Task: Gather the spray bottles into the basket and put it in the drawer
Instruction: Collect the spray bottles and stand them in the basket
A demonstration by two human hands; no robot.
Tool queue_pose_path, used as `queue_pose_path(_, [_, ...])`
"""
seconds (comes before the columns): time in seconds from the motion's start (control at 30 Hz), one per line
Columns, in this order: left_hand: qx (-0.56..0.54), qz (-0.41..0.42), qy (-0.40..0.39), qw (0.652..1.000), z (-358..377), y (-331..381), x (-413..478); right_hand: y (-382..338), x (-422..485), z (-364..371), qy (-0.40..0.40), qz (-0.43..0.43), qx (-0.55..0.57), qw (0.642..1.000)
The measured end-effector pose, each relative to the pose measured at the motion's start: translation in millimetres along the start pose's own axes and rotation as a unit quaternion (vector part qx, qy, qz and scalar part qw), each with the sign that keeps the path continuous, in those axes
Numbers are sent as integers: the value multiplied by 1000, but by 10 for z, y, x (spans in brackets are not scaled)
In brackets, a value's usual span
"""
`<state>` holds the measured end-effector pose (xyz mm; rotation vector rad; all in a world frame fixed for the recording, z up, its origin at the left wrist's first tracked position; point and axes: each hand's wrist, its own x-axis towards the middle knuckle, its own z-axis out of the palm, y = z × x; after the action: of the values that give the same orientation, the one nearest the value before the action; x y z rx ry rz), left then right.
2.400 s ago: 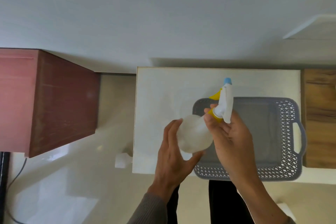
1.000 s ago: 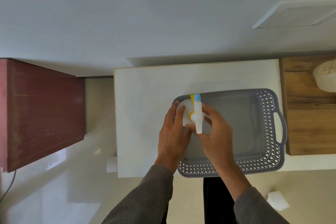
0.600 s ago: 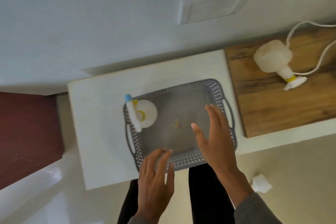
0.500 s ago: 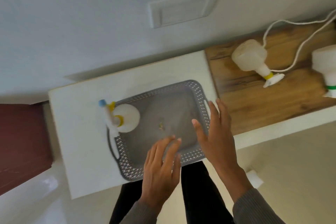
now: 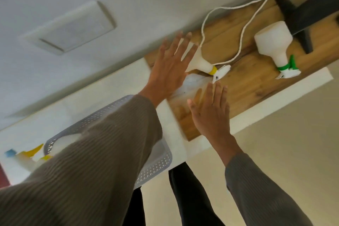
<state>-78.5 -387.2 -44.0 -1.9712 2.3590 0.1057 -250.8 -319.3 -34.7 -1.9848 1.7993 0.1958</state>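
Note:
My left hand (image 5: 169,69) is spread open over the body of a white spray bottle with a yellow collar (image 5: 201,63) that lies on the wooden top. My right hand (image 5: 211,112) hovers open just below that bottle's white trigger head. A second white spray bottle with a green collar (image 5: 273,46) lies further right on the wood. The grey perforated basket (image 5: 156,165) sits at lower left, mostly hidden by my left sleeve. In it stands a spray bottle with a yellow and blue head (image 5: 27,154), blurred.
A white cord (image 5: 244,29) loops across the wooden top (image 5: 256,82) past both bottles. A black stand (image 5: 300,16) rests at the far right. The white cabinet top (image 5: 117,86) holds the basket. A white wall plate (image 5: 71,27) is on the wall behind.
The view has swung right. Both hands have left the basket and reached up to the right, to the yellow-collared bottle on the wood. The first bottle stays in the basket.

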Motion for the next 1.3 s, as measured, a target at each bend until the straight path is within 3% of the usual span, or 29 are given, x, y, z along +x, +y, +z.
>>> queue_pose_path(0.17, [80, 38, -75, 993, 81, 4, 347, 138, 138, -49, -2, -10, 13, 1000])
queue_pose_path(0.37, [29, 13, -97, 995, -22, -3, 450, 139, 161, -115, 28, -26, 36, 999])
queue_pose_path(0.47, [-61, -51, -65, 995, -71, -6, 240, 82, 147, -135, 36, -19, 125, 991])
queue_pose_path(0.53, [-158, -122, -10, 980, -106, -29, -5, 8, 142, -159, 28, 6, 249, 968])
queue_pose_path(0.63, [-272, -207, 44, 939, -153, -35, -478, -209, 93, -262, 14, 39, 440, 897])
queue_pose_path(0.8, [-392, -313, 58, 863, -178, -50, -1456, -728, -120, -374, -22, -17, 537, 843])
queue_pose_path(1.0, [-446, -325, 75, 831, -56, -114, -2598, -1328, -627, -148, -97, -100, 512, 848])
queue_pose_path(1.3, [-395, -398, 126, 818, 188, -314, -3168, -1829, -1155, 524, -67, -256, 365, 893])
